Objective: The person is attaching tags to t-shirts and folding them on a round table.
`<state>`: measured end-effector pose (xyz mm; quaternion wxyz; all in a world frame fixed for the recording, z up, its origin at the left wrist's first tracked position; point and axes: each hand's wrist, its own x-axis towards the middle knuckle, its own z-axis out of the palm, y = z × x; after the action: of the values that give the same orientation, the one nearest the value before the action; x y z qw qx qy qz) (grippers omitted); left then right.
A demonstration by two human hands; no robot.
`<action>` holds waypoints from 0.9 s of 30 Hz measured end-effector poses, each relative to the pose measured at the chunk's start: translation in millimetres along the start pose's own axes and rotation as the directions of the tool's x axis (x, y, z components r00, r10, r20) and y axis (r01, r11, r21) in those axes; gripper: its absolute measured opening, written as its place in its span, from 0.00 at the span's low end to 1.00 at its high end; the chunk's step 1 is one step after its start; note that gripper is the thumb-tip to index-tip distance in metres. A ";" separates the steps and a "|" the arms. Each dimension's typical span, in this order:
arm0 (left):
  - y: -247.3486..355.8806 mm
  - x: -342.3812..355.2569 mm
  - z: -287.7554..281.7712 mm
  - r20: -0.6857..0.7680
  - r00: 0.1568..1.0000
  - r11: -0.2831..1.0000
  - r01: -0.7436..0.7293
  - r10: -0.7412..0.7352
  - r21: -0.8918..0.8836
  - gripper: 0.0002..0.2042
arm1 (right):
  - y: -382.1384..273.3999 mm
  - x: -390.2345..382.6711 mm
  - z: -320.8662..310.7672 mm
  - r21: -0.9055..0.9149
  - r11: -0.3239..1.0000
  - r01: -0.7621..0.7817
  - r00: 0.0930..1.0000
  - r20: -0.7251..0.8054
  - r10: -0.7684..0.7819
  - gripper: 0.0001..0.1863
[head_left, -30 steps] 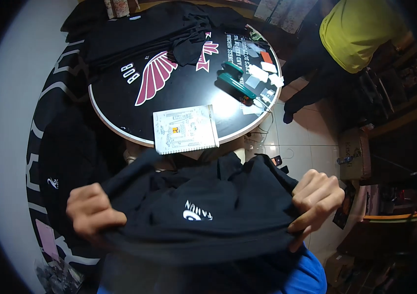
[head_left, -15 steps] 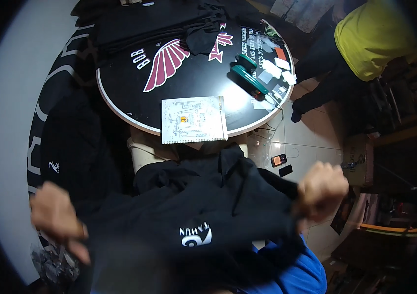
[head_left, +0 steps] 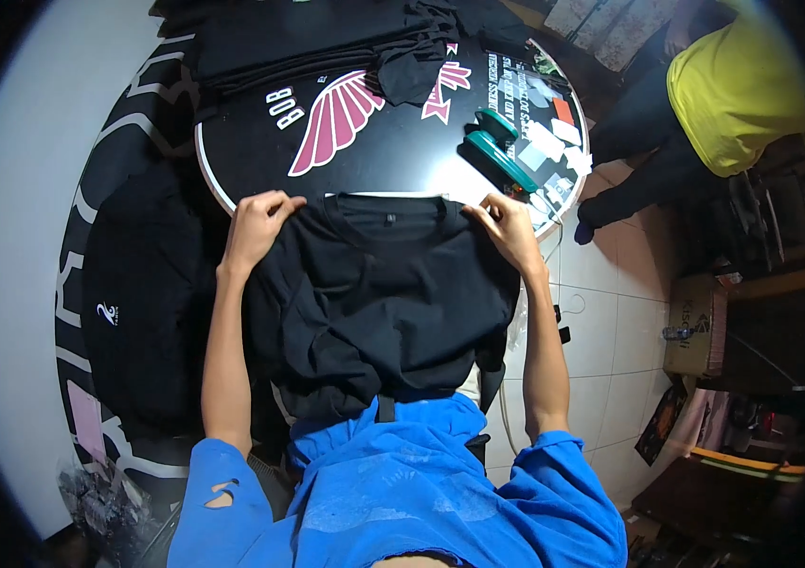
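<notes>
Black shirt point(head_left: 398, 293) held at the round counter's point(head_left: 260, 161) near rim

Left of the counter runs a pale wall point(head_left: 9, 237), then a black garment point(head_left: 142, 303) with a small white emblem. My left grip point(head_left: 259, 227) pinches one shoulder of the shirt by the counter's near left rim. Folded black clothes point(head_left: 303, 47) lie on the counter's far left, a maroon winged print point(head_left: 336, 123) before them on the glossy black top. The shirt spans the counter's near rim, collar uppermost; whether it touches there, I cannot tell. My right grip point(head_left: 509, 227) pinches the other shoulder. A green device point(head_left: 499, 163) and paper scraps point(head_left: 545, 142) cover the counter's right side. Right of the counter: pale floor tiles point(head_left: 625, 327), a cardboard box point(head_left: 691, 331), a person point(head_left: 743, 104) in yellow.
</notes>
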<state>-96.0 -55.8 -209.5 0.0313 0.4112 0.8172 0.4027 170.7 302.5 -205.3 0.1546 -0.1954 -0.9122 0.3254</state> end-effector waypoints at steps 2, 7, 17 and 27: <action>-7.3 16.5 8.1 0.015 0.999 0.993 0.049 -0.051 0.104 0.13 | 14.1 15.4 15.5 -0.019 1.000 0.013 1.000 -0.026 -0.014 0.21; -10.6 14.4 36.7 -0.126 0.992 0.955 0.014 0.025 0.297 0.10 | 5.7 16.9 51.2 -0.386 0.913 0.134 0.956 -0.193 -0.222 0.14; 45.9 -18.9 95.0 0.128 0.983 0.960 -0.159 0.132 0.230 0.28 | -58.8 -31.6 96.3 -0.234 0.941 0.246 0.969 0.042 -0.243 0.35; 48.9 -34.2 89.7 0.164 0.981 0.946 -0.147 0.103 0.288 0.28 | -52.7 -29.4 88.5 -0.226 0.935 0.273 0.953 0.200 -0.229 0.41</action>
<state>-7.5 -6.3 -246.1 0.0032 0.4906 0.8363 0.2447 146.8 204.3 -240.9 0.0903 -0.0663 -0.9732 0.2006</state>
